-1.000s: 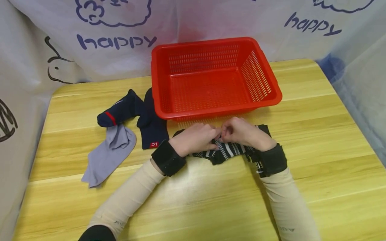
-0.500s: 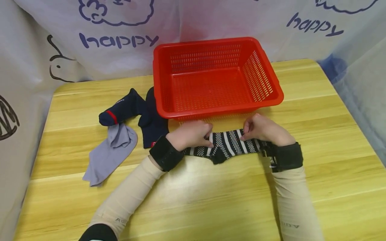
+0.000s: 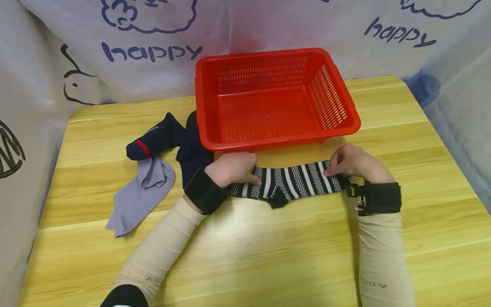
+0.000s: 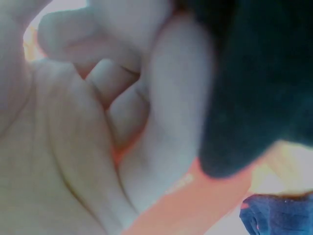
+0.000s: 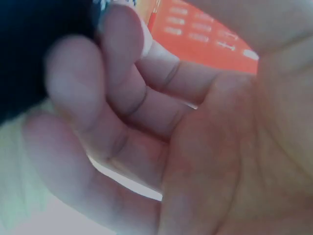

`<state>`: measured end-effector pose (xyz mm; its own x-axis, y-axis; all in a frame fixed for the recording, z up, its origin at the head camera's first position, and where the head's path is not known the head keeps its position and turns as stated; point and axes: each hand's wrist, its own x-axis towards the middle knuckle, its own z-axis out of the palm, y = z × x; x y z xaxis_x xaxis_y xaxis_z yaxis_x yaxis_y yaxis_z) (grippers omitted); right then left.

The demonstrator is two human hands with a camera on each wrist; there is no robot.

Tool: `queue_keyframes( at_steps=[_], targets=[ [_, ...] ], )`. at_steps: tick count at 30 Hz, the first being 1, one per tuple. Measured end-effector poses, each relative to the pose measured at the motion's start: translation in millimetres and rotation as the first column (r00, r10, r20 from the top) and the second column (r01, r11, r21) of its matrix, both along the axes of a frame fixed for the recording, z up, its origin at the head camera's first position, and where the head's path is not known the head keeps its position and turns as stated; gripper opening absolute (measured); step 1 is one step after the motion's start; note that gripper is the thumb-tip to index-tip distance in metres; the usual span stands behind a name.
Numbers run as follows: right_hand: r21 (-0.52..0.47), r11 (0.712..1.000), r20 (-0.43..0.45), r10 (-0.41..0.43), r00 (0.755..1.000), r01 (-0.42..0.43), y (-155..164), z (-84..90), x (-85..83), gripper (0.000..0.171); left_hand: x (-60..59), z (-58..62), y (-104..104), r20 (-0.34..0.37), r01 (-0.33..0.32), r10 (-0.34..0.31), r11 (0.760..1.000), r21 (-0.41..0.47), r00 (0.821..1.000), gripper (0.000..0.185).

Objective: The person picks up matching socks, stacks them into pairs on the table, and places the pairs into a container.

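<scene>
A black-and-white striped sock [image 3: 295, 181] lies stretched sideways on the table in front of the basket, its black heel pointing toward me. At its left end, my left hand [image 3: 235, 167] holds the fabric, thumb on the stripes and fingers curled. My right hand [image 3: 356, 161] pinches the other end between thumb and fingers, hiding the tip. In the left wrist view the bent fingers [image 4: 178, 93] are beside dark blurred fabric. Curled fingers [image 5: 132, 98] also fill the right wrist view, with a dark shape at their tips.
A red plastic basket [image 3: 280, 138] stands just behind the hands. To the left lie navy socks [image 3: 192, 149], one with a red stripe, partly against the basket. A grey sock [image 3: 142, 198] is near them on the wooden table [image 3: 276, 256]. White printed cloth [image 3: 268, 25] hangs behind.
My right hand has slid right along the striped sock to its end, leaving more stripes in sight. The left hand has shifted slightly left. The other socks and basket stay put.
</scene>
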<state>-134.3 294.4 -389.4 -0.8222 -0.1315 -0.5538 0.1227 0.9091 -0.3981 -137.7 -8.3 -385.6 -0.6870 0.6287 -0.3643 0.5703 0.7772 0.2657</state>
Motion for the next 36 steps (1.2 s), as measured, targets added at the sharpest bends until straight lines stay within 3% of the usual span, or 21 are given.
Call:
queue_keyframes(
  at_steps=[3,6,11,17,22,29,32,36],
  targets=[
    [0.002,1.000,0.015,-0.019,1.000,0.019,1,1.0,0.4,0.026,0.3,1.2,1,-0.002,0.001,-0.001,1.000,-0.011,1.000,0.034],
    [-0.019,1.000,-0.013,-0.008,1.000,0.008,-1,2.6,1.2,0.026,1.3,1.6,3,-0.029,0.031,-0.029,0.998,0.062,0.999,0.028],
    [-0.091,0.993,-0.131,0.067,0.989,-0.079,-14,4.0,3.2,0.023,3.3,-1.9,10,-0.169,0.167,-0.134,0.966,0.198,0.976,0.016],
    [-0.092,0.983,-0.206,0.137,0.969,-0.158,-47,1.5,5.0,0.022,6.0,-6.5,16,-0.221,0.258,-0.224,0.956,0.139,0.949,0.031],
    [-0.064,0.975,-0.200,0.198,0.960,-0.214,-70,-0.2,7.0,0.028,6.8,-9.7,18,-0.258,0.275,-0.240,0.955,0.111,0.936,0.036],
    [-0.052,0.966,-0.217,0.236,0.947,-0.253,-79,-4.0,7.4,0.032,7.4,-12.4,19,-0.324,0.290,-0.251,0.954,0.078,0.912,0.038],
    [-0.057,0.963,-0.218,0.247,0.944,-0.265,-80,-5.1,7.7,0.031,7.8,-12.6,18,-0.331,0.282,-0.244,0.956,0.074,0.912,0.040],
    [-0.057,0.959,-0.213,0.260,0.942,-0.278,-80,-5.8,8.1,0.027,7.9,-12.6,17,-0.288,0.251,-0.217,0.964,0.084,0.933,0.039]
  ],
)
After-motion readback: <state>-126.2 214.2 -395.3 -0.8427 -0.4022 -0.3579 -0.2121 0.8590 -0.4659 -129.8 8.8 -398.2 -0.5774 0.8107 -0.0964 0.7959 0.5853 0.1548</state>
